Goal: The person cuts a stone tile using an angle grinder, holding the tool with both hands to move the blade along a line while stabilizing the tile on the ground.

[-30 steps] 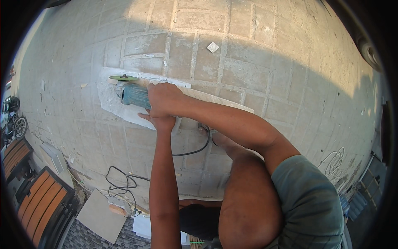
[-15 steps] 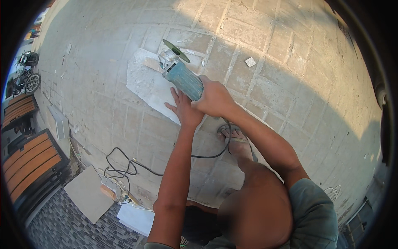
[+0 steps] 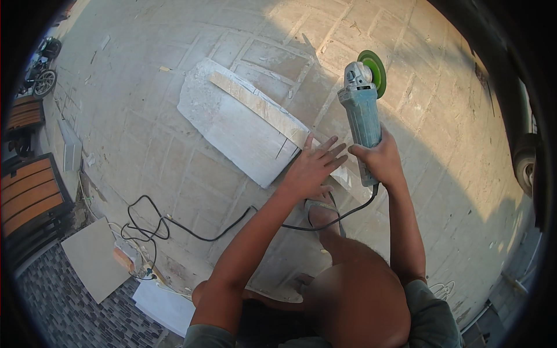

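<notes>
My right hand (image 3: pixel 384 161) is wrapped round the body of a blue-green angle grinder (image 3: pixel 361 119), held up to the right of the work. Its green disc (image 3: pixel 377 72) faces away at the top. With fingers spread, my left hand (image 3: pixel 310 169) hovers over or rests at the near end of a narrow beige tile strip (image 3: pixel 249 100); whether it touches cannot be told. That strip lies lengthwise along the right side of a dusty white slab (image 3: pixel 232 136) on the ground. A short dark line marks the slab close to my left fingertips.
The grinder's black cord (image 3: pixel 203 239) loops across the paving to a plug among wires at lower left. A beige square tile (image 3: pixel 96 261) and white sheets (image 3: pixel 165 304) lie there. Wooden-slatted furniture (image 3: pixel 32 197) and a motorcycle (image 3: pixel 43 81) stand left. My sandalled foot (image 3: pixel 322 211) is beside the slab.
The grinder has been lifted from over the slab and swung right in my right hand, uncovering the beige strip. My left hand has come off the grinder and shifted right, fingers spreading.
</notes>
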A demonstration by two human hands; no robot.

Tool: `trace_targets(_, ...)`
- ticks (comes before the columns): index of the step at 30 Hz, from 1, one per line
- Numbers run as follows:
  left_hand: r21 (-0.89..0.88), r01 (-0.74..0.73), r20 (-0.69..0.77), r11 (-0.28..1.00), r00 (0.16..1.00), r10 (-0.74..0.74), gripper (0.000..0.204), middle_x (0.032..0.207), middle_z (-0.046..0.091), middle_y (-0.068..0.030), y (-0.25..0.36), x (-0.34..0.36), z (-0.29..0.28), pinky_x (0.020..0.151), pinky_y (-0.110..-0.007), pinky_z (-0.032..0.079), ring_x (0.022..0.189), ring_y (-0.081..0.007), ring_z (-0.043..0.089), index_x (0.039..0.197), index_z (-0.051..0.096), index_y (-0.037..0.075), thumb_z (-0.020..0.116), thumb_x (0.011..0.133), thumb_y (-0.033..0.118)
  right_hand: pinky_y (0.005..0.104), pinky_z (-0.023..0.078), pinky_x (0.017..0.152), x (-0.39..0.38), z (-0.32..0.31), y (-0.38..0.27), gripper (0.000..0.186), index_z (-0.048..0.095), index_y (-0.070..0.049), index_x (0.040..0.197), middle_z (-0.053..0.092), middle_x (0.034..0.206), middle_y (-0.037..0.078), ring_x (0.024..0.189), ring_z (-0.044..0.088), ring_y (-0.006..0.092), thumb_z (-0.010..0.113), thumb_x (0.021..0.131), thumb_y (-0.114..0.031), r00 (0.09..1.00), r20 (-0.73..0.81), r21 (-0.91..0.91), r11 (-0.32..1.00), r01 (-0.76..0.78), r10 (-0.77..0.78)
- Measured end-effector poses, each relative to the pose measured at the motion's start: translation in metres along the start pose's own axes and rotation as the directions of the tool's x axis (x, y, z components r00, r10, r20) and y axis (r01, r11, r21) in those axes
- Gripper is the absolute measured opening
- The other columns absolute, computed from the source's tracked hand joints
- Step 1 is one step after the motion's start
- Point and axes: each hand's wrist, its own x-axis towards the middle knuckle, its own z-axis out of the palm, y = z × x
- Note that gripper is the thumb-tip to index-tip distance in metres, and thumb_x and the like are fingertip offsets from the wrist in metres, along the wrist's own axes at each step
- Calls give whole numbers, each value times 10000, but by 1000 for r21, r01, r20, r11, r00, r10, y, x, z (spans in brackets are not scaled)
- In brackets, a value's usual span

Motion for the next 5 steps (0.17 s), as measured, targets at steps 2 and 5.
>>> trace_targets(2,77,4,55,997,998,-8,878,1683,336,-24,-1,9,9,1251,-713,82,1601,-260,185,1546,493,239,826,773,490,426,533,900,-2,0,-3,699,611,79,1230,712,1052,256,965,704,362,818,665,-278,1000,-5,-2,1000,-8,8)
trace_targets(5,201,-51,199,978,980,11,881,1704,301,6,-10,19,10,1259,-699,101,1601,-244,191,1552,484,270,841,773,477,431,533,904,-5,-1,-3,694,615,78,1228,716,1059,256,967,707,365,818,669,-278,999,-12,-16,999,51,-51)
